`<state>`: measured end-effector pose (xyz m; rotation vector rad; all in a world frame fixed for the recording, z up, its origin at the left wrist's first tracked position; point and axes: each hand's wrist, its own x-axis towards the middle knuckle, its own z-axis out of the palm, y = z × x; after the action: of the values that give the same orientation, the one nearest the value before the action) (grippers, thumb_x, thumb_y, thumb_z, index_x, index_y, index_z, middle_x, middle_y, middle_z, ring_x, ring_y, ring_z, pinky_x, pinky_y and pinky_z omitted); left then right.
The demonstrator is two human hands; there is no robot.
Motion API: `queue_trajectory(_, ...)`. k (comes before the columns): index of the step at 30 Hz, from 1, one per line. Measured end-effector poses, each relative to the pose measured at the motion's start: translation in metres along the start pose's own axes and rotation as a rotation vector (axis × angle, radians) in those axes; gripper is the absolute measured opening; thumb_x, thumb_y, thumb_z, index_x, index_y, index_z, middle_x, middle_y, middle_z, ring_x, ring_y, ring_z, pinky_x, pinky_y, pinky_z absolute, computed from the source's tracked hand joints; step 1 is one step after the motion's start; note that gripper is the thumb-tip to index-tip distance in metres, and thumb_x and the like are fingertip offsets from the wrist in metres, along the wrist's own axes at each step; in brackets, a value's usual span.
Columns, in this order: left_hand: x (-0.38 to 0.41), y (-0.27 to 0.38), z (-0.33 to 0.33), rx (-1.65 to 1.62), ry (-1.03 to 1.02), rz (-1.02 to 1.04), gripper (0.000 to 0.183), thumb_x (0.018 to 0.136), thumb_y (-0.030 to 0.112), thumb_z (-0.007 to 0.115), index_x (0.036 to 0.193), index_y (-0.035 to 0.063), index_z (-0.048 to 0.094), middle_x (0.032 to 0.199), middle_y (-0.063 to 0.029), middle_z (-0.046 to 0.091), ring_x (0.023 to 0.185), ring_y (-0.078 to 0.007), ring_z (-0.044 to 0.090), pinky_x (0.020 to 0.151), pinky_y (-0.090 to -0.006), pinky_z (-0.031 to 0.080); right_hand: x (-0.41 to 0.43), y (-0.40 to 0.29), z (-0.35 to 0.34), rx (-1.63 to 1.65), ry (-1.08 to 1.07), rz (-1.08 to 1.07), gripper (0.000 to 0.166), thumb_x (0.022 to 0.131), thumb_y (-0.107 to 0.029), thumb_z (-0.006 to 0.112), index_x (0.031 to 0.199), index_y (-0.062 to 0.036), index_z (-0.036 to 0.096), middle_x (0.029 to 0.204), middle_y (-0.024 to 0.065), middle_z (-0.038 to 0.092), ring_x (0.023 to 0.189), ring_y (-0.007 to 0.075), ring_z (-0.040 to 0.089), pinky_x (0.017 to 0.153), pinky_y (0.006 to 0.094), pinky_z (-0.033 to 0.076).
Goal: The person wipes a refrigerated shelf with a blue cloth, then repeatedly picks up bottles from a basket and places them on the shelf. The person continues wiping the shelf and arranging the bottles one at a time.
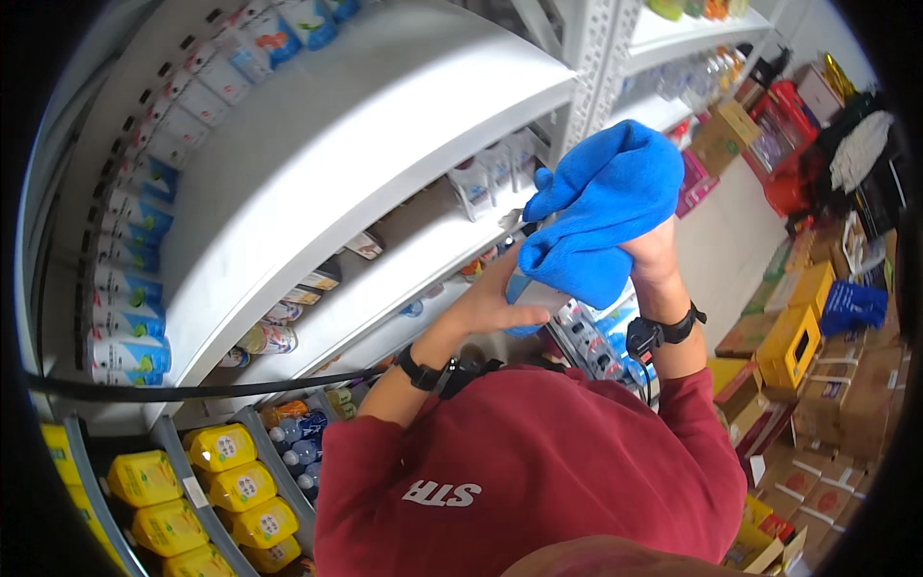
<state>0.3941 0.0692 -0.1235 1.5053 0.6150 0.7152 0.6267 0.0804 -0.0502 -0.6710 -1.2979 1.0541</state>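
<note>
My left hand (479, 299) is closed around a white and blue package (541, 297), its thumb across the near side. A bunched blue cloth (609, 209) covers the package's upper part. From the right, my right hand (655, 252) grips that cloth, with most of the fingers hidden beneath its folds. Both hands are in front of my chest, close to a white shelf (433, 245). Clear-fronted packs (490, 177) stand on this shelf behind the cloth, and several cans and small boxes (270, 337) lie farther left along it.
White and blue cartons (130, 357) line the curved upper shelf (346, 144). Yellow-wrapped packs (223, 447) fill racks at lower left. A black strap (216, 391) crosses the left side. Cardboard boxes (865, 397) and a yellow crate (789, 346) are stacked on the right.
</note>
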Motion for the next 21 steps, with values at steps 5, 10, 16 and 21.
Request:
queue_trajectory(5, -0.034, 0.015, -0.007, -0.05, 0.223, 0.116, 0.098, 0.077, 0.036, 0.085, 0.151, -0.0002, 0.032, 0.14, -0.0143, 0.052, 0.126, -0.023, 0.052, 0.109, -0.0385, 0.04, 0.033, -0.004, 0.043, 0.081, 0.024, -0.013, 0.073, 0.072, -0.018, 0.086, 0.133, 0.0015, 0.051, 0.124, 0.0129, 0.063, 0.113, 0.0237, 0.061, 0.102, 0.0404, 0.048)
queue_trajectory(10, -0.035, 0.065, -0.017, -0.558, 0.247, 0.262, 0.084, 0.082, 0.016, 0.083, 0.149, 0.0015, 0.033, 0.135, -0.0139, 0.056, 0.12, -0.0217, 0.059, 0.1, -0.0362, 0.05, 0.015, 0.028, 0.077, -0.13, -0.203, -0.298, 0.073, 0.072, -0.02, 0.088, 0.133, 0.0003, 0.055, 0.127, 0.0157, 0.063, 0.116, 0.0255, 0.061, 0.102, 0.0415, 0.048)
queue_trajectory(16, -0.059, 0.091, -0.038, -0.192, 0.551, 0.34, 0.093, 0.083, 0.041, 0.08, 0.149, -0.0011, 0.029, 0.136, -0.0186, 0.054, 0.123, -0.0269, 0.058, 0.102, -0.0401, 0.05, 0.003, 0.026, 0.105, -0.384, -0.45, -0.452, 0.059, 0.078, -0.025, 0.085, 0.129, -0.0057, 0.062, 0.13, 0.0146, 0.063, 0.118, 0.0299, 0.061, 0.101, 0.0439, 0.047)
queue_trajectory(21, -0.069, 0.099, -0.046, -0.22, 0.481, 0.384, 0.11, 0.078, 0.065, 0.076, 0.148, -0.0047, 0.028, 0.137, -0.0189, 0.053, 0.124, -0.0277, 0.056, 0.104, -0.0402, 0.046, 0.005, 0.012, 0.105, -0.442, -0.599, -0.441, 0.059, 0.08, -0.03, 0.085, 0.13, -0.0069, 0.063, 0.131, 0.014, 0.062, 0.12, 0.0295, 0.06, 0.101, 0.0436, 0.048)
